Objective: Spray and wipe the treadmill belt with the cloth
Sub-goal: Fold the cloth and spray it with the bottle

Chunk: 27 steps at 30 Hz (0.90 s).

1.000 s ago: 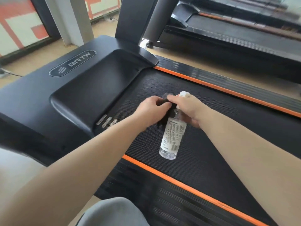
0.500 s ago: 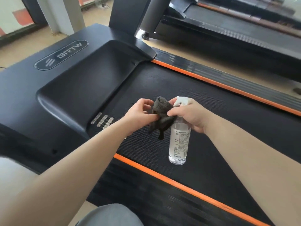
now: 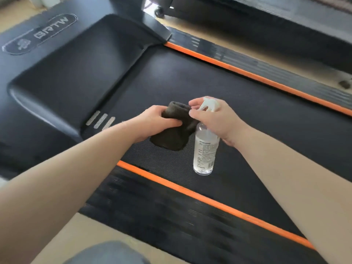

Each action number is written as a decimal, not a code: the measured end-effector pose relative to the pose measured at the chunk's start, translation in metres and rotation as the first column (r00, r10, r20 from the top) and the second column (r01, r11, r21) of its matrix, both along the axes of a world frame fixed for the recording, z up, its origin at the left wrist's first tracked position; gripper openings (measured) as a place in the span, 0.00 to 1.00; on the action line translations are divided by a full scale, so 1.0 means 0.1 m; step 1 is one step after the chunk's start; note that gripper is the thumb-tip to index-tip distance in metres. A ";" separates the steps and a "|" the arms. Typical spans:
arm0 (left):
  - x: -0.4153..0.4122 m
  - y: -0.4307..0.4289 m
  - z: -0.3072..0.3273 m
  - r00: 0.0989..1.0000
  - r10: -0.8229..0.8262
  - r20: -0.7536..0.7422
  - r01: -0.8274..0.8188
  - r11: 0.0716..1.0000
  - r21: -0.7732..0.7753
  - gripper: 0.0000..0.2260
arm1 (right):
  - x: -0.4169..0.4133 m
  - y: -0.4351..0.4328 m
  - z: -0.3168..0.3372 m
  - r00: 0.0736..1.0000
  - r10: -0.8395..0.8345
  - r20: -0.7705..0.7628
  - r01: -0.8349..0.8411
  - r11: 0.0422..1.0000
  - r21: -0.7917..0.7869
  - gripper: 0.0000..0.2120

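Note:
The black treadmill belt (image 3: 247, 119) runs across the middle, edged by orange stripes. My left hand (image 3: 154, 122) grips a dark grey cloth (image 3: 171, 138), which hangs down just above the belt. My right hand (image 3: 219, 119) holds a clear spray bottle (image 3: 204, 151) by its white trigger head, bottle hanging upright over the belt, right beside the cloth. Two fingers of my right hand stick out toward the cloth's top edge.
The black motor cover (image 3: 62, 77) with a BRTW badge lies to the left. Side rails (image 3: 171, 212) flank the belt. A second treadmill (image 3: 266, 20) stands at the back across a strip of wooden floor. My knee (image 3: 106, 254) shows at the bottom.
My left hand has taken the cloth fully from my right hand and closed around it; the cloth now hangs lower. The view has tilted down and moved closer.

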<state>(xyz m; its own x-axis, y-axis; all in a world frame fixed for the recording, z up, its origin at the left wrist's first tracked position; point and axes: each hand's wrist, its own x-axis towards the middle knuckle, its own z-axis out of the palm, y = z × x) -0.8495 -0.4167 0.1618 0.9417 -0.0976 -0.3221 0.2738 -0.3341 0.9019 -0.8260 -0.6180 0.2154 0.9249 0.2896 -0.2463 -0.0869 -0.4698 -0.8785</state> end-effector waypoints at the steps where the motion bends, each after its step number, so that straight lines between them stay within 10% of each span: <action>1: -0.02 -0.03 -0.04 0.997 0.079 -0.013 -0.080 0.996 -0.028 0.08 | 0.02 -0.02 -0.01 0.999 0.001 0.041 -0.001 1.000 0.000 0.09; 9: -0.40 -0.32 -0.09 0.902 0.431 -0.008 -0.430 0.899 -0.080 0.08 | -0.10 -0.07 0.07 0.988 0.038 0.150 -0.070 0.974 0.216 0.06; 21: -0.95 0.00 0.53 0.848 0.530 -0.024 -0.520 0.821 -0.234 0.07 | -0.27 0.78 0.43 0.987 0.155 0.036 -0.154 0.871 0.466 0.04; 27: -1.49 0.40 0.78 0.954 0.260 0.150 -0.285 0.942 0.178 0.46 | -0.60 1.27 0.49 0.962 0.232 0.146 -0.274 0.830 0.486 0.10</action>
